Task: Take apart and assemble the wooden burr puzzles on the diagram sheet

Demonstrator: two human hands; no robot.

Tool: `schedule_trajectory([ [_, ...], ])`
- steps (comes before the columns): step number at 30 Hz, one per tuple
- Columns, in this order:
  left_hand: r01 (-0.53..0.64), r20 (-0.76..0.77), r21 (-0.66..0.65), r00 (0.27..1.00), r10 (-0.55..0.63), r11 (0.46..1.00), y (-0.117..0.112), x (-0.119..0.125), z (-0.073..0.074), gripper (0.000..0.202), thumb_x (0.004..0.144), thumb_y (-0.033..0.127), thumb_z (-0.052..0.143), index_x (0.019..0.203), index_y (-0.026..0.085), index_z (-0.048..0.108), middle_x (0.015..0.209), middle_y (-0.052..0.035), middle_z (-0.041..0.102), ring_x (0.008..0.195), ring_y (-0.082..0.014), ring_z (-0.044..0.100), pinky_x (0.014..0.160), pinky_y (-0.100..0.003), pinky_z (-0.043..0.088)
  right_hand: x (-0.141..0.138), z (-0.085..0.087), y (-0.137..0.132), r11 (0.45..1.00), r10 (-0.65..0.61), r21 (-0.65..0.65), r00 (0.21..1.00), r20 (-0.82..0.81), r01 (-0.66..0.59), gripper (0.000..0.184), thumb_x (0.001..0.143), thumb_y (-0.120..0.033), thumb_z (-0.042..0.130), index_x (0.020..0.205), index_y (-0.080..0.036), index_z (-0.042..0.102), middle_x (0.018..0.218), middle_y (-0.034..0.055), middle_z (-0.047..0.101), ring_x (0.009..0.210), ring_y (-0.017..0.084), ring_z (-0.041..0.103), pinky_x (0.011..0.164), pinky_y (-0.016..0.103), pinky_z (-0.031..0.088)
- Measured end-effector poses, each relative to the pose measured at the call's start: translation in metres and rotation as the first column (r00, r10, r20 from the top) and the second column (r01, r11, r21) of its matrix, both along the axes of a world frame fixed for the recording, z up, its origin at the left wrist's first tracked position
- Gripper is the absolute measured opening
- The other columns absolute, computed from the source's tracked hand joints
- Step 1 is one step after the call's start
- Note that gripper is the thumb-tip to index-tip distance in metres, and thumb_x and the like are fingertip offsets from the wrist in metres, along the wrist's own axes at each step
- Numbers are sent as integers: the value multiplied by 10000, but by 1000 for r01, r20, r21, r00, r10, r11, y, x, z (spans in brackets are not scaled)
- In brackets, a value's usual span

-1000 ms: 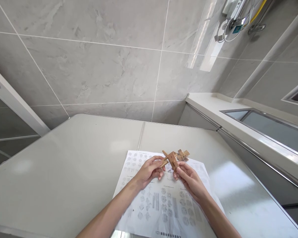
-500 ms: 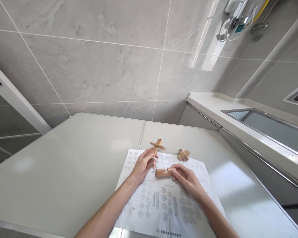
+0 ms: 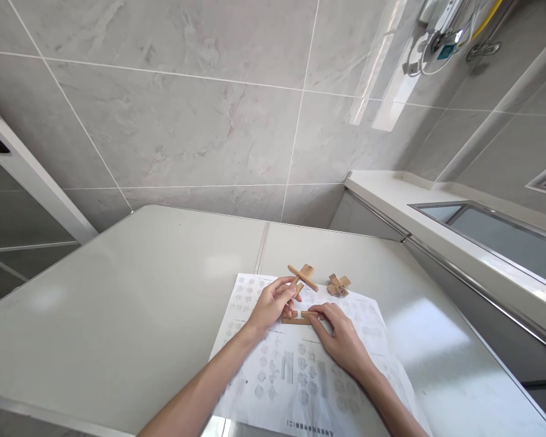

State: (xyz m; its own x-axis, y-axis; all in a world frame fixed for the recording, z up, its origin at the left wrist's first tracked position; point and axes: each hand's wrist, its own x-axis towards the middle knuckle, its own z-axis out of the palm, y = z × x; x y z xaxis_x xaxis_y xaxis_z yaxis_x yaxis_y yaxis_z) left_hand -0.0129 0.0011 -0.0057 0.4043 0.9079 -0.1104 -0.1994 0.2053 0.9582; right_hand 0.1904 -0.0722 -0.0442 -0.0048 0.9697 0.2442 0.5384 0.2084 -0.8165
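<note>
Two forearms (image 3: pixel 212 369) come in from the near side, left and right, over a printed paper (image 3: pixel 273 346) with small grey diagrams and blocks of text. The right hand (image 3: pixel 335 331) pinches the right end of a notched wooden block (image 3: pixel 295 321) between thumb and fingers; whether the block rests on the paper or is just above it, I cannot tell. Just left and slightly farther, the left hand (image 3: pixel 272 303) has thumb and fingers closed on the near end of a wooden cross (image 3: pixel 304 275), a thin bar laid over a wider one, tilted and raised. Its lower fingers hang over the block's left end and partly hide it; contact there is unclear. Right of the cross and well apart from it, a small wooden knot (image 3: pixel 338 285) of interlocked pieces sits at the paper's far edge.

The pale, glossy table (image 3: pixel 118 315) spreads widest to the left, with glare on its right side and a seam (image 3: pixel 261 246) that runs under the paper. Along the right stands a white counter (image 3: pixel 377 183) with a metal-rimmed inset (image 3: pixel 509 235). A white frame (image 3: pixel 45 179) slants at far left. Farthest, grey marbled tiles (image 3: pixel 177 127) cover the wall, with pipework (image 3: pixel 443 42) and a yellow hose (image 3: pixel 486 19) at upper right.
</note>
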Motion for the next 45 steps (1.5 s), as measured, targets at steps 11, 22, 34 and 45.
schedule_trajectory([
  [11, 29, -140, 175, 990, -5, 984, -4, 1, 0, 445, 962, 536, 794, 1254, 200, 773, 875, -79, 817, 953, -287, 790, 889, -391, 580, 0, -8, 2, 988, -115, 108, 991, 64, 108, 266, 1070, -526, 614, 1183, -294, 679, 1109, 124, 736, 1085, 379, 659, 983, 566, 520],
  [22, 131, -215, 261, 974, -75, 956, -15, 8, 1, 413, 979, 454, 774, 1302, 197, 741, 870, -62, 829, 927, -303, 841, 927, -421, 630, 1, -7, -2, 968, -227, 126, 972, 55, 219, 231, 1083, -459, 565, 1205, -297, 676, 1156, 110, 788, 1105, 372, 705, 898, 505, 554],
  [34, 165, -287, 313, 955, -72, 935, -20, 11, 0, 427, 1023, 485, 712, 1314, 173, 693, 910, -92, 863, 932, -301, 853, 919, -423, 652, 0, -17, -2, 946, -285, 203, 948, 139, 254, 498, 1126, -455, 445, 1592, -293, 510, 1092, 98, 818, 1077, 368, 704, 885, 533, 590],
  [45, 139, -354, 378, 935, 5, 915, -32, 20, 1, 394, 1031, 377, 681, 1383, 207, 634, 877, -52, 864, 964, -307, 856, 1126, -542, 539, 4, -19, -1, 932, -332, 205, 930, 160, 298, 458, 1124, -426, 440, 1522, -277, 611, 1158, 112, 826, 1079, 354, 698, 947, 545, 565],
])
